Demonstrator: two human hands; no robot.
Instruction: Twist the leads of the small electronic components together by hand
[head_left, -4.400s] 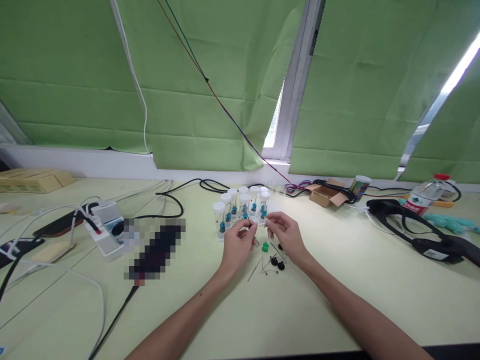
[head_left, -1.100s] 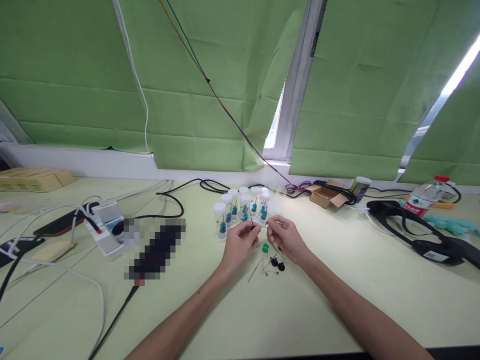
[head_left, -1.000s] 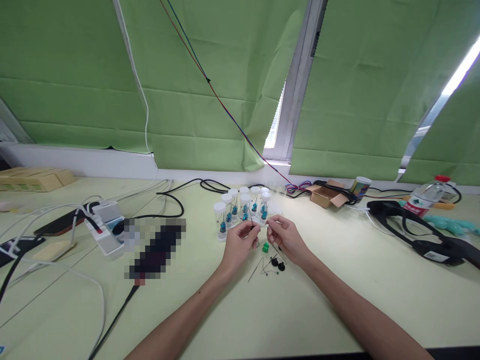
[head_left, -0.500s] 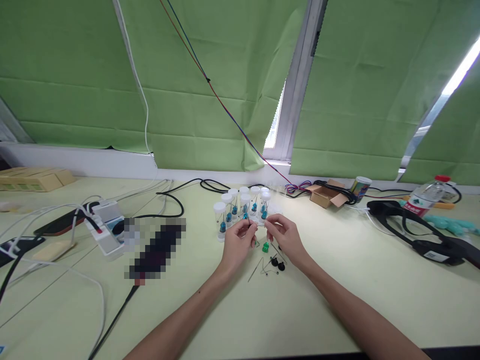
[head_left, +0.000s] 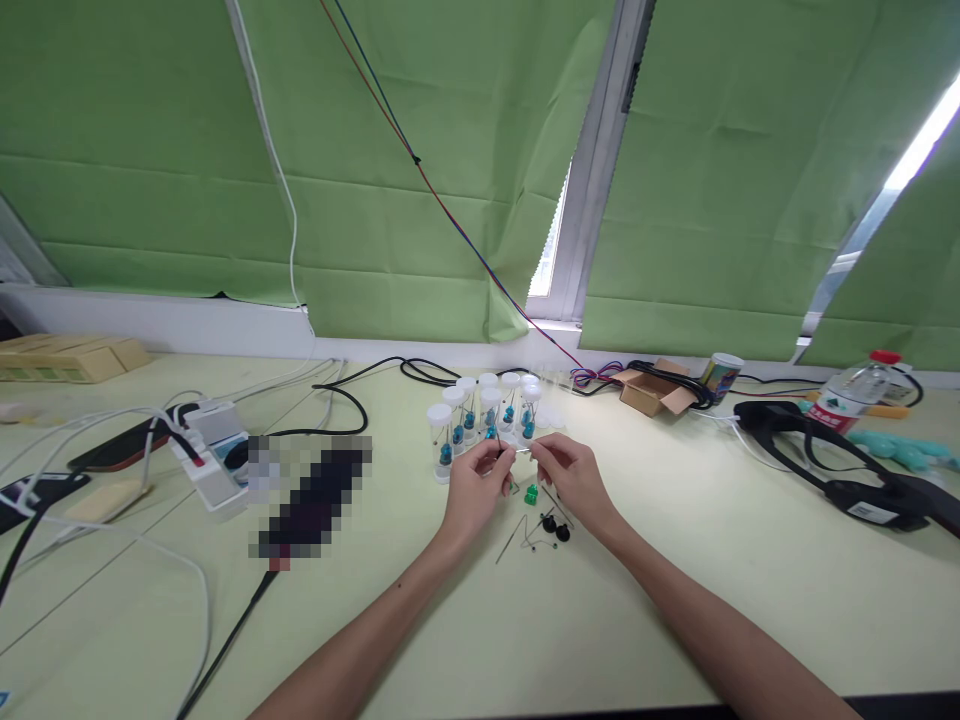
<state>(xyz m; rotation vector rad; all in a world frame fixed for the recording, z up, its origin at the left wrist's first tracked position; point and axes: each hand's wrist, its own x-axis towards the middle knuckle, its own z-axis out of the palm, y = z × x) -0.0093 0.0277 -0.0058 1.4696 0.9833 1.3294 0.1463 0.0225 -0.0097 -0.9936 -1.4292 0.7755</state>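
Note:
Centre of the table, my left hand (head_left: 480, 478) is closed in a pinch on a thin dark piece that I cannot make out. My right hand (head_left: 571, 478), a little apart from it, pinches something too small to name. Just behind both hands stand several clear vials (head_left: 441, 440) with white caps, each with a blue piece and thin wires inside. Below the fingertips lie a green piece (head_left: 531, 495), black round pieces (head_left: 562, 533) and thin metal rods (head_left: 510, 541).
To the left are a power strip (head_left: 217, 470), tangled white cables and a blurred dark object (head_left: 319, 500). On the right sit a black headset (head_left: 832, 480), a red-capped bottle (head_left: 847, 395), a can (head_left: 721, 377) and an open cardboard box (head_left: 652, 390).
My right hand's fingertips have shifted slightly down. My left hand is nearly unchanged, and the things on the table stay where they were.

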